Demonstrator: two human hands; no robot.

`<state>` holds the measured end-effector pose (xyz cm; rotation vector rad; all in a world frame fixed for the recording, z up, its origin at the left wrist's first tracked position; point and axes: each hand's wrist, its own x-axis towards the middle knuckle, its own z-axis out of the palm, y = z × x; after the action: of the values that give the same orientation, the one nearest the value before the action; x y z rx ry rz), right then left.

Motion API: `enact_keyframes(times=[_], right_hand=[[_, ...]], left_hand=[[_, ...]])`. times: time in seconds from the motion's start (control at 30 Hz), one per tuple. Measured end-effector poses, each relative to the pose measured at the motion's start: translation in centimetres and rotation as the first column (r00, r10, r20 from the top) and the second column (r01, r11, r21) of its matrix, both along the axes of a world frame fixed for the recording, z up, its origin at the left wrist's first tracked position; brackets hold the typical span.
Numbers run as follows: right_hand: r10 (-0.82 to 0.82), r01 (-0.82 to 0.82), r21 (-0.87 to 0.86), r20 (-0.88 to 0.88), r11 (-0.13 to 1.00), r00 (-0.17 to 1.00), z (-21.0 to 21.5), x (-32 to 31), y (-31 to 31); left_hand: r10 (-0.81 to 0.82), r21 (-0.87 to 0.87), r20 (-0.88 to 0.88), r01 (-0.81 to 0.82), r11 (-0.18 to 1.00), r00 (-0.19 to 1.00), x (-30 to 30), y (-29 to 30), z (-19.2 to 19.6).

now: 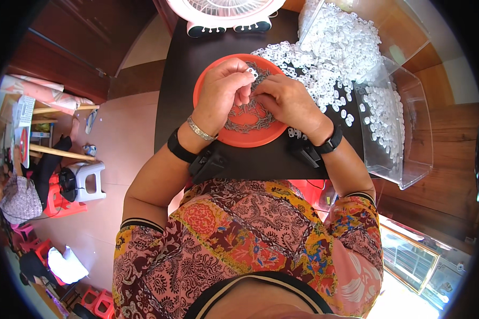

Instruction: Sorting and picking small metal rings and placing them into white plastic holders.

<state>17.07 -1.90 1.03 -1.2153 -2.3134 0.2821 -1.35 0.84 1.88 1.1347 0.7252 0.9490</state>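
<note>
At centre frame I keep my left hand [224, 85] pinched shut on a small white ring [252, 72] over the orange tray [207, 80], my right hand [285, 98] curled beside it, contents hidden; steady fingertips matter, with loose white pieces [340, 48] crowding upper right near the clear bin [410, 154]

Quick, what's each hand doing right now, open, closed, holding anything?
Left hand: closed, pinching a small white plastic piece at its fingertips.
Right hand: fingers curled over the orange tray; what it holds cannot be told.
</note>
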Motion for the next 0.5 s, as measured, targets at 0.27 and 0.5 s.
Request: enact_keyframes(times=[0.27,0.5], right_hand=[[-0.206,0.04,-0.43,-0.348,0.902,0.915,0.96,-0.19,-0.32],[-0.15,-0.004,-0.415,-0.339,0.91,0.929,0.22,0.08,0.0]], left_hand=[[-0.017,-0.015,0.04,0.017,1.0,0.999,-0.1,0.02,-0.15],[-0.022,-0.025,0.05,0.023,0.999,0.999,-0.1,0.04,-0.17]])
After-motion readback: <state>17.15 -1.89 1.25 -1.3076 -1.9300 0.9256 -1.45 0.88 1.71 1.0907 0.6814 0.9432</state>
